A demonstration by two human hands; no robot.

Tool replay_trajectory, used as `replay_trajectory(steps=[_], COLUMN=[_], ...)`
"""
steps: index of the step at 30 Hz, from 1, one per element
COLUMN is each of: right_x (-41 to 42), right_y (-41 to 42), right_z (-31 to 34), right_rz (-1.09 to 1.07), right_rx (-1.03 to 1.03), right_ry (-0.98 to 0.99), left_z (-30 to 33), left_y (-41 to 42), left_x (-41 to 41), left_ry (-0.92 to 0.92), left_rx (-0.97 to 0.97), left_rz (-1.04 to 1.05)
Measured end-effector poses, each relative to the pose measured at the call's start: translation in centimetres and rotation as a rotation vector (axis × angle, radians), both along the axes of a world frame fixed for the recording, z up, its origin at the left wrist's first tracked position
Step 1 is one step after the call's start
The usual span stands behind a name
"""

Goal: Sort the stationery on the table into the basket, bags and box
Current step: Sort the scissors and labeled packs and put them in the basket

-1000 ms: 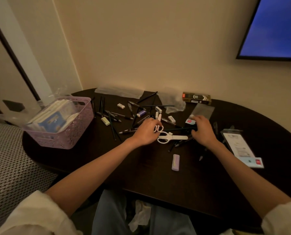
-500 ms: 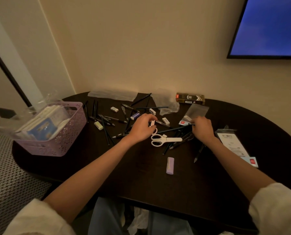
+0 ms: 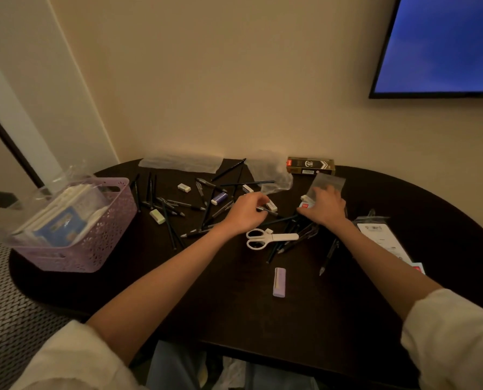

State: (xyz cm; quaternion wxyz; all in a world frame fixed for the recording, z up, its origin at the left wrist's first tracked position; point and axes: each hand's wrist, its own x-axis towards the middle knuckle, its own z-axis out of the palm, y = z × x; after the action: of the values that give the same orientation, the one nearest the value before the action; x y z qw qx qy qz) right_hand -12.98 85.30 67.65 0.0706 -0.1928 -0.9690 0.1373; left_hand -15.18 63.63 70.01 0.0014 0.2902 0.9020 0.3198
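Pens and pencils (image 3: pixel 175 206) lie scattered over the dark table (image 3: pixel 234 305), with several erasers (image 3: pixel 184 188) among them. My left hand (image 3: pixel 246 212) hovers over the pile with its fingers curled round a small white eraser that is mostly hidden. White scissors (image 3: pixel 271 237) lie just in front of that hand. Farther right, my right hand (image 3: pixel 323 206) grips the near edge of a small clear bag (image 3: pixel 328 182) with a red label. The purple basket (image 3: pixel 99 249) stands at the left, and the gold-and-black box (image 3: pixel 310 165) sits by the wall.
A lilac eraser (image 3: pixel 279 282) lies alone near the front. Clear bags (image 3: pixel 181 163) (image 3: pixel 271 173) lie at the back, and a printed packet (image 3: pixel 383 243) at the right. The basket holds packs wrapped in plastic. A screen hangs on the wall, upper right.
My left hand has left the scissors' handles and moved back a little over the pens. My right hand has slid farther back onto the small clear bag. The camera has tilted.
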Motion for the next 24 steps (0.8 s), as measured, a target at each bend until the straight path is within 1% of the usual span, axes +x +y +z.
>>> replay_trajectory(steps=[4, 6, 8, 10, 11, 12, 13, 15, 17, 20, 22, 24], right_x=[-0.8, -0.9, -0.8, -0.5, -0.3, -0.2, 0.0, 0.7, 1.2, 1.1, 1.4, 2.0], right_y=[-0.2, -0.2, -0.3, -0.2, -0.2, -0.1, -0.1, -0.8, -1.7, -3.5, -4.8, -6.1], right_z=[0.3, 0.2, 0.1, 0.0, -0.1, -0.2, 0.0, 0.8, 1.6, 2.3, 2.6, 2.6], right_rz=[-0.051, -0.080, -0.113, -0.160, -0.189, -0.214, -0.226, -0.193, -0.114, -0.055, -0.015, 0.038], right_rx=[-0.071, -0.098, -0.088, -0.029, 0.002, 0.007, -0.037, -0.237, -0.438, -0.739, -0.932, -1.066], right_ry=[-0.068, -0.061, -0.018, 0.083, 0.172, 0.301, 0.460, 0.741, 0.889, 0.962, 0.948, 0.901], left_z=[0.2, 0.1, 0.0, -0.3, -0.4, -0.5, -0.5, -0.3, 0.1, 0.9, 1.2, 1.4], left_y=[2.7, 3.8, 4.7, 5.1, 5.2, 5.2, 5.2, 4.9, 4.4, 3.1, 2.1, 1.0], left_x=[-1.3, -1.9, -2.3, -2.7, -2.8, -3.0, -3.1, -3.2, -3.4, -3.2, -2.9, -2.4], left_ry=[-0.025, -0.047, -0.072, -0.098, -0.116, -0.144, -0.183, -0.289, -0.450, -0.682, -0.812, -0.944], left_rx=[-0.050, -0.072, -0.053, -0.008, 0.023, 0.066, 0.123, 0.267, 0.442, 0.655, 0.737, 0.802], left_rz=[-0.033, -0.039, -0.032, -0.016, -0.004, 0.016, 0.044, 0.117, 0.171, 0.173, 0.150, 0.121])
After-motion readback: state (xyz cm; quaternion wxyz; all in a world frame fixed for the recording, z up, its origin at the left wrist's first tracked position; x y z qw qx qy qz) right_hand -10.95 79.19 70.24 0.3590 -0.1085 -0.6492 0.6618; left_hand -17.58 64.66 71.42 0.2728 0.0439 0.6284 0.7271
